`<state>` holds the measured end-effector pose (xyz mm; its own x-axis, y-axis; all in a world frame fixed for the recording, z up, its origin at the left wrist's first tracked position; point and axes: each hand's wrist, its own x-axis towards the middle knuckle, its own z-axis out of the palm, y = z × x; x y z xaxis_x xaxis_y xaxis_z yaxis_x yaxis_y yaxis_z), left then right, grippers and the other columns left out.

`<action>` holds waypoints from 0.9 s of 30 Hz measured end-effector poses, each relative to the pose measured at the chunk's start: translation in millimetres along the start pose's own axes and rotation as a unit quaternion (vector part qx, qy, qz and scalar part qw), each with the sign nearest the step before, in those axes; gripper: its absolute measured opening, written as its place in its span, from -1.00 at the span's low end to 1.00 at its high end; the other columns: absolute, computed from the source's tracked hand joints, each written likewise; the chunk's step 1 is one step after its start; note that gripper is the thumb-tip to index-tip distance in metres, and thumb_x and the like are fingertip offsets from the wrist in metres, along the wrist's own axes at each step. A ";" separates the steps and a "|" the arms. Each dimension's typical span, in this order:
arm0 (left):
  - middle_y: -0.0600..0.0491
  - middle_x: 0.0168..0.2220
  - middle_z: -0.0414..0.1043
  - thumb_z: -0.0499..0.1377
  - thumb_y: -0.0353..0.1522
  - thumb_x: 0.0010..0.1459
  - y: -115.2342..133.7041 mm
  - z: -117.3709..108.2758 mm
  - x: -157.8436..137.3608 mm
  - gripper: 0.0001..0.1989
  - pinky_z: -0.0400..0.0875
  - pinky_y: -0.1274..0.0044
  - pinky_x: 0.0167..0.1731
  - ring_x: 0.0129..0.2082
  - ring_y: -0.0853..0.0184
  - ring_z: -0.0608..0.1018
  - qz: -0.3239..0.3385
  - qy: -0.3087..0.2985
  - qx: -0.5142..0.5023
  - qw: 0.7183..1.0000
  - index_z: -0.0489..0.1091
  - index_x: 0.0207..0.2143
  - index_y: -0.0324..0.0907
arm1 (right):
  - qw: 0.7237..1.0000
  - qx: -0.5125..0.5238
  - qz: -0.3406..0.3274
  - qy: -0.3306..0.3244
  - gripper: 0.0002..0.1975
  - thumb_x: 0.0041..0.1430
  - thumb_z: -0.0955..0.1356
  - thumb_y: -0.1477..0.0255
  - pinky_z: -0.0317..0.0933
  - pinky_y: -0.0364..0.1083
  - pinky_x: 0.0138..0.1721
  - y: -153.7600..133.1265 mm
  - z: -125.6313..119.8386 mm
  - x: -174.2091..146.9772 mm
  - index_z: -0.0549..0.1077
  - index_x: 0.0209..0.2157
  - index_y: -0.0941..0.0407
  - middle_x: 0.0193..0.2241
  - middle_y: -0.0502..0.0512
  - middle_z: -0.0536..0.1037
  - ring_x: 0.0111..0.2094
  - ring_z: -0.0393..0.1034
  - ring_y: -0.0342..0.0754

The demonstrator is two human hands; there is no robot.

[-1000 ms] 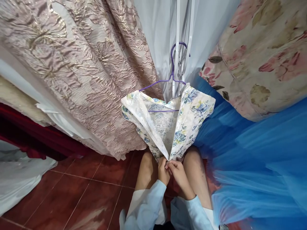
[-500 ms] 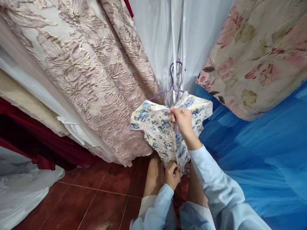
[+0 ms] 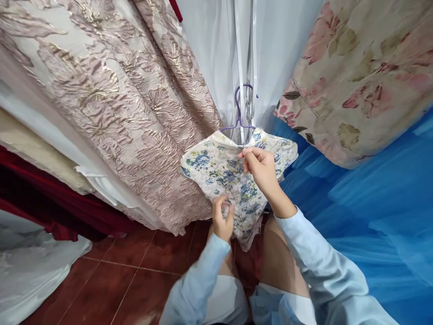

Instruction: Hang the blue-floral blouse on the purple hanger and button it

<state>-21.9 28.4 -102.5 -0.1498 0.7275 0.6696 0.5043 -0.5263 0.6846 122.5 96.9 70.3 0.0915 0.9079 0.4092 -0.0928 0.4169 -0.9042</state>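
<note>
A small white top with blue floral print [image 3: 209, 169] hangs on a purple hanger [image 3: 238, 108] in front of me. At the middle of its neckline, my right hand [image 3: 262, 169] is closed in a pinch on the fabric edge. Its fingers hide exactly what part they hold. Lower down, my left hand [image 3: 223, 221] is by the left side of the top, thumb and fingers apart and slightly blurred. It grips nothing. The top's pointed lower end hangs above my knees.
White ribbons [image 3: 241, 58] hang around the hanger hook before a white gown [image 3: 206, 40]. A pink brocade dress [image 3: 135, 104] hangs on the left. A floral dress [image 3: 368, 90] and blue tulle [image 3: 365, 225] are on the right. Red tiles [image 3: 152, 257] cover the floor.
My left hand has let go of the top's lower end and moved up and left. The gap down the top's middle now looks closed. My right hand stays pinched at the neckline.
</note>
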 end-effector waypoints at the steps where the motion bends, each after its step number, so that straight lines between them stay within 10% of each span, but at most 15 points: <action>1: -0.14 0.00 0.44 0.06 -0.30 0.40 15.9 -5.0 36.8 -0.69 0.43 0.41 -0.09 -0.10 0.25 0.52 0.069 0.020 0.003 0.997 0.35 0.13 -0.15 | 1.000 -0.004 -0.004 -0.002 -0.74 0.23 0.31 0.34 -0.02 -0.21 -0.61 1.3 -0.4 -2.4 0.50 -0.45 0.18 -0.76 -0.11 0.33 -0.71 0.13 -0.24; 5: -0.13 0.06 0.45 -0.08 -0.27 0.46 66.7 -14.7 163.8 -0.64 0.40 0.36 0.03 0.07 0.21 0.48 0.220 -0.073 0.066 0.971 0.38 0.12 -0.16 | 0.999 -0.018 -0.027 -0.005 -0.71 0.26 0.30 0.32 0.02 -0.20 -0.59 3.6 -1.5 -5.9 0.47 -0.48 0.16 -0.75 -0.10 0.33 -0.70 0.16 -0.22; 9: -0.05 -0.21 0.53 -0.06 -0.32 0.46 81.0 -8.6 212.6 -0.70 0.42 0.44 -0.11 -0.16 0.26 0.56 0.283 -0.192 0.137 0.930 0.44 -0.15 -0.20 | 0.999 -0.036 -0.034 0.003 -0.70 0.28 0.31 0.28 0.02 -0.18 -0.57 8.6 -4.6 2.0 0.46 -0.47 0.16 -0.74 -0.11 0.31 -0.69 0.15 -0.21; 19: -0.03 -0.19 0.48 -0.01 -0.25 0.46 87.7 -22.8 210.4 -0.73 0.42 0.45 -0.05 -0.12 0.29 0.54 0.193 0.040 0.026 0.980 0.41 -0.14 -0.21 | 0.994 -0.088 0.063 -0.017 -0.64 0.14 0.28 0.21 -0.10 -0.16 -0.55 85.3 -0.3 -17.7 0.43 -0.59 0.15 -0.75 -0.13 0.19 -0.66 0.03 -0.21; 27: 0.11 -0.41 0.37 0.13 -0.42 0.33 -20.5 -94.8 249.5 -0.88 0.46 0.55 -0.15 -0.35 0.46 0.49 -0.069 0.165 -0.250 0.952 0.34 -0.33 -0.24 | 0.975 -0.118 0.184 -0.043 -0.59 0.18 0.27 0.16 -0.09 -0.16 -0.53 165.9 -4.5 -130.8 0.41 -0.59 0.15 -0.72 -0.11 0.18 -0.64 0.04 -0.18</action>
<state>-150.3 178.9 77.8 -0.4851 0.6704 0.5615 0.0052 -0.6399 0.7684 99.6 47.2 -133.8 0.0102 0.9986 0.0511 0.1276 0.0494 -0.9906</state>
